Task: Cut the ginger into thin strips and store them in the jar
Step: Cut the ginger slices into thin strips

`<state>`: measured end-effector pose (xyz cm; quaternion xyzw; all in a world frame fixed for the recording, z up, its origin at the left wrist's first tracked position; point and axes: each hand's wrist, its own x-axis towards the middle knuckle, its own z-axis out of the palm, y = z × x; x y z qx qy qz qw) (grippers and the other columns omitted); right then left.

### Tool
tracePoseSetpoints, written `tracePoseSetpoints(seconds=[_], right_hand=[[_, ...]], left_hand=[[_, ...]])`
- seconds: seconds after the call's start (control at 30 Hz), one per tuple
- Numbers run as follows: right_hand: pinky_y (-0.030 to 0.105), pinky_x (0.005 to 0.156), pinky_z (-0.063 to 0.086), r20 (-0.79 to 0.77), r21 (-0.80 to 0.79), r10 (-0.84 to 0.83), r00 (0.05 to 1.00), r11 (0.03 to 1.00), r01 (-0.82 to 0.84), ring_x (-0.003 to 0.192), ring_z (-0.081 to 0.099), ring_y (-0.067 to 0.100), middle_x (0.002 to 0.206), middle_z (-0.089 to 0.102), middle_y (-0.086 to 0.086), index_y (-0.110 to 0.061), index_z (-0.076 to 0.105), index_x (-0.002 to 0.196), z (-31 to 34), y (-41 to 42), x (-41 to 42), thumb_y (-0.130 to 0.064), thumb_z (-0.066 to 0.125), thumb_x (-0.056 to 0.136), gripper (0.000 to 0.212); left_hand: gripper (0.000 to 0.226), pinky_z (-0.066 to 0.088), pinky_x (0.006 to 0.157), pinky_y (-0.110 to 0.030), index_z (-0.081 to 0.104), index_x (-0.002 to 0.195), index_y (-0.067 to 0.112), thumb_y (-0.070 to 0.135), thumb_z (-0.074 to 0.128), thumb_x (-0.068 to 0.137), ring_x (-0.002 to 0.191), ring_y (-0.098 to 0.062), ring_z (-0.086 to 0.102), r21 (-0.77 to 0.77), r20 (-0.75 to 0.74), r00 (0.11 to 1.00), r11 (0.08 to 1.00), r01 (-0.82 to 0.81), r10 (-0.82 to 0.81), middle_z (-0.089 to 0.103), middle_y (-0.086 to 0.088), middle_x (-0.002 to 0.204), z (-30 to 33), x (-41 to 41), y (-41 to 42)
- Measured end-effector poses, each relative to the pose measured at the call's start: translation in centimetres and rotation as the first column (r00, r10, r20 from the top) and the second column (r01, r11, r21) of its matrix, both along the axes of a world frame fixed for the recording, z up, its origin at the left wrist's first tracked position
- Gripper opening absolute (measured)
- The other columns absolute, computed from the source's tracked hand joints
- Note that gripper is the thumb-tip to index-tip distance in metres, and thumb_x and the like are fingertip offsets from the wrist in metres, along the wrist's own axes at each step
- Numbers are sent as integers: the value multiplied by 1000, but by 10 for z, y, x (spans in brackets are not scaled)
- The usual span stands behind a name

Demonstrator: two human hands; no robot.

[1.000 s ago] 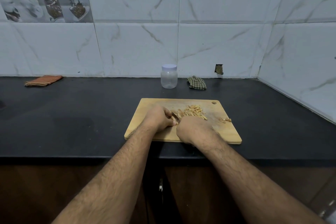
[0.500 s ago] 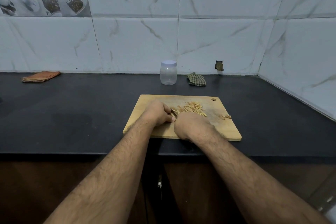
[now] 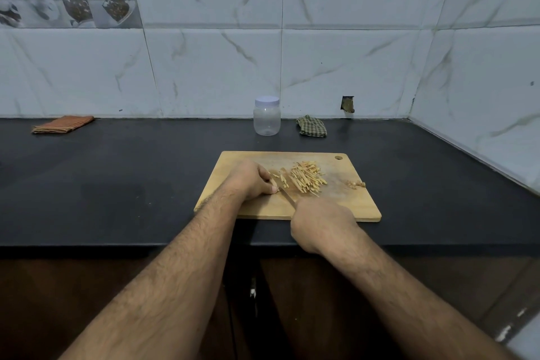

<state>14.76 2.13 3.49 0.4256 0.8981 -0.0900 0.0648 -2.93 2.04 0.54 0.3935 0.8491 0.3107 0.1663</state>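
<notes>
A person slices ginger on a wooden cutting board (image 3: 344, 207) set on a black kitchen counter (image 3: 117, 184), seen from the head camera, the only view. The left hand (image 3: 251, 181) rests on the board with its fingers curled, pinning a last small piece of ginger (image 3: 274, 175) under the fingertips; how much remains beneath them cannot be made out. The right hand (image 3: 321, 222) is closed around the handle of a knife (image 3: 286, 194), whose blade angles up and left toward the left thumb. Compared with half a second ago, when the two fists sat nearly knuckle to knuckle over the board, the right hand has drawn back to the board's near edge, baring the blade. This looks like the pull of one slicing stroke rather than the end of cutting. A heap of ginger strips (image 3: 308, 177) lies just right of the blade, with a few scraps (image 3: 356, 183) apart near the board's right edge. The clear jar (image 3: 266, 119) stands well behind the board against the tiled wall, its pale lid (image 3: 266, 101) on and nothing visible inside, flanked by a checked cloth (image 3: 312, 126) and, far left, an orange cloth (image 3: 62, 124). Judging by the heap, cutting is nearly done; storing has not begun.
</notes>
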Motion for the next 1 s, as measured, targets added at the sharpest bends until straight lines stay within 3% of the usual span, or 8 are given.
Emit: tracePoseSetpoints(seconds=[0.43, 0.7, 0.87, 1.0], right_hand=[[34, 76, 45, -40, 53, 5, 999, 999, -3, 105, 60, 25, 120, 64, 7, -14, 61, 124, 11, 11, -15, -19, 45, 98, 31], [36, 85, 46, -56, 38, 21, 998, 999, -19, 110, 59, 26, 123, 63, 8, -12, 60, 126, 8, 7, -19, -19, 42, 98, 34], [35, 80, 50, -51, 19, -36, 998, 999, 37, 90, 56, 23, 112, 63, 7, -10, 63, 120, 9, 12, -14, -18, 45, 97, 30], [34, 80, 50, -72, 9, -26, 997, 1000, 26, 90, 55, 22, 105, 60, 6, -12, 62, 120, 7, 12, -13, -20, 44, 97, 30]], left_hand=[[41, 48, 96, -29, 72, 114, 16, 24, 84, 76, 103, -14, 63, 53, 6, 1000, 999, 4, -4, 70, 2, 110, -5, -1, 0], [42, 48, 96, -30, 72, 115, 17, 25, 84, 76, 103, -14, 64, 52, -3, 1000, 999, 7, -6, 71, 2, 110, -7, -2, 0], [44, 47, 96, -28, 70, 118, 17, 26, 83, 77, 106, -14, 62, 39, -14, 1000, 999, 10, -9, 69, 2, 115, -6, -1, -1], [43, 47, 97, -28, 70, 118, 17, 26, 83, 77, 107, -14, 62, 36, -9, 1000, 999, 9, -9, 70, 2, 116, -5, -2, -1]])
